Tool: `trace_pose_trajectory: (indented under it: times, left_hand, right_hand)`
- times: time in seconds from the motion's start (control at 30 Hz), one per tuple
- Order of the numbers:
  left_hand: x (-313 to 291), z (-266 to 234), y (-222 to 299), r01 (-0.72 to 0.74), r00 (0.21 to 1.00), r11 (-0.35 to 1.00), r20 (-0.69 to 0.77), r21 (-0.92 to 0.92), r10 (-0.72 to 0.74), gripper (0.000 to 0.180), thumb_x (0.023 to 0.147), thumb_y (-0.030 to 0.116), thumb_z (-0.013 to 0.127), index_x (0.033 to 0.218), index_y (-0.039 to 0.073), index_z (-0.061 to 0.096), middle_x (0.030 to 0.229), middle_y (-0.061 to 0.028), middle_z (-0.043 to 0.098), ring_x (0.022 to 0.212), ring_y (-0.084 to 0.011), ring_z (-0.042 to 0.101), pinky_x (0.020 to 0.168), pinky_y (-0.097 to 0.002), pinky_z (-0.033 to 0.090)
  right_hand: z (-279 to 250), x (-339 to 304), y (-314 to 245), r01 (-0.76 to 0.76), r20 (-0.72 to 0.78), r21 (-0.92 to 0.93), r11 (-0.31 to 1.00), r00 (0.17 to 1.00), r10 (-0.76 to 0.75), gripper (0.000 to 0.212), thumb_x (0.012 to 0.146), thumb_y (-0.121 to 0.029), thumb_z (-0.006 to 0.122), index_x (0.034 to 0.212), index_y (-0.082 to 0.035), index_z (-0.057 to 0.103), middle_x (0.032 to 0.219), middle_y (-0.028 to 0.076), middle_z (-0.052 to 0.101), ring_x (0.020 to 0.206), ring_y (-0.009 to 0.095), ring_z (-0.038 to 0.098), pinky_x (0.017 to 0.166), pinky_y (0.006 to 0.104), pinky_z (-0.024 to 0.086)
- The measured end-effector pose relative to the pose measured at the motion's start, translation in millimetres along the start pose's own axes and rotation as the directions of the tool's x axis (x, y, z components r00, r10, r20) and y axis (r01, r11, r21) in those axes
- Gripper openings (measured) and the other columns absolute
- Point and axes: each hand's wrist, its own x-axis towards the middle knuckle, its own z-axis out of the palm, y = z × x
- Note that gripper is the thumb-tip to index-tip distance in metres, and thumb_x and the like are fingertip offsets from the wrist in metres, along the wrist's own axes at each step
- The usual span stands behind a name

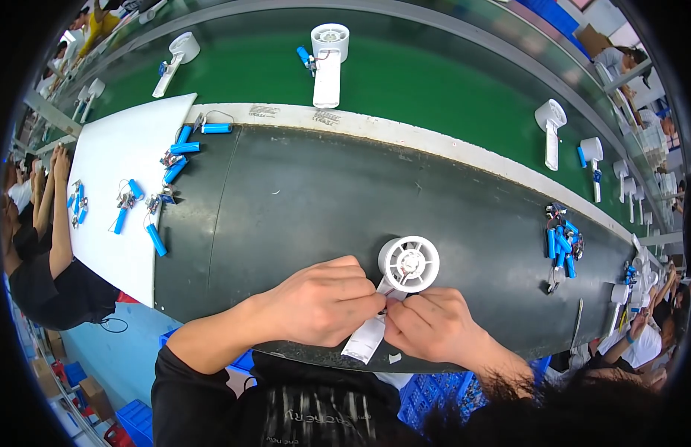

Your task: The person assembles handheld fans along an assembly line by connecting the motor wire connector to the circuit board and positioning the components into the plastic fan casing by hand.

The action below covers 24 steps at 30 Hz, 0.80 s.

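A white handheld fan [409, 264] lies over the near edge of the dark table, its round, spoked head away from me and its flat handle toward me. My left hand [324, 302] is closed at the fan's neck from the left, fingertips pinched together. From the right, my right hand [437, 325] is closed on the same spot, its fingertips almost touching the left ones. Thin wires show between the fingers, but the exact part pinched there is mostly hidden. Below the hands, the handle [364, 340] sticks out. A small white scrap [394, 358] rests beside it.
Blue battery cells with circuit boards form a pile [561, 242] on the right; several more [157, 240] lie left, around a white board [114, 171]. Beyond a pale ledge, a green conveyor [248, 71] carries other white fans [328, 71]. Co-workers sit at both sides.
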Motion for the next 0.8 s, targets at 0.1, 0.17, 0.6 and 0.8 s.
trace_pose_trajectory:
  times: [0.1,0.17,0.6,0.8]
  left_hand:
    - [1.3,1.1,0.1,0.007,1.000,1.000,-0.001,-0.009,-0.007,0.027,0.062,-0.008,0.071,0.088,-0.006,0.068,0.081,-0.0111,0.063,0.061,-0.0245,0.053,0.059,-0.0336,0.046]
    - [1.3,2.2,-0.7,0.011,1.000,1.000,0.008,-0.012,-0.011,0.027,0.062,-0.008,0.071,0.088,-0.006,0.068,0.081,-0.0110,0.064,0.061,-0.0246,0.053,0.059,-0.0336,0.046]
    - [2.2,3.4,0.1,0.047,0.998,0.999,-0.030,-0.016,-0.047,0.018,0.067,-0.005,0.069,0.084,-0.003,0.064,0.072,-0.0084,0.054,0.065,-0.0247,0.054,0.064,-0.0340,0.045]
    - [1.2,-0.1,0.4,0.040,0.999,0.999,-0.011,-0.034,-0.041,0.026,0.063,-0.008,0.072,0.089,-0.006,0.069,0.082,-0.0117,0.065,0.062,-0.0255,0.056,0.060,-0.0338,0.047]
  right_hand:
    - [2.5,-2.3,0.9,-0.013,-0.033,0.010,1.000,0.999,0.013,0.019,0.065,-0.004,0.073,0.077,-0.001,0.059,0.065,0.003,0.048,0.047,0.018,0.050,0.043,0.0313,0.043]
    - [1.6,-2.7,0.5,-0.025,-0.032,0.015,1.000,0.999,0.025,0.017,0.065,-0.003,0.073,0.076,-0.001,0.059,0.064,0.003,0.048,0.046,0.019,0.050,0.043,0.0314,0.043]
    - [2.2,0.7,0.6,-0.055,-0.043,0.035,0.998,0.997,0.056,0.016,0.064,-0.001,0.071,0.076,-0.001,0.059,0.064,0.004,0.048,0.047,0.020,0.052,0.044,0.0320,0.045]
    - [1.1,2.5,-2.2,-0.047,-0.036,0.027,0.999,0.998,0.048,0.017,0.066,-0.002,0.073,0.076,-0.001,0.059,0.065,0.004,0.047,0.048,0.019,0.051,0.044,0.0317,0.044]
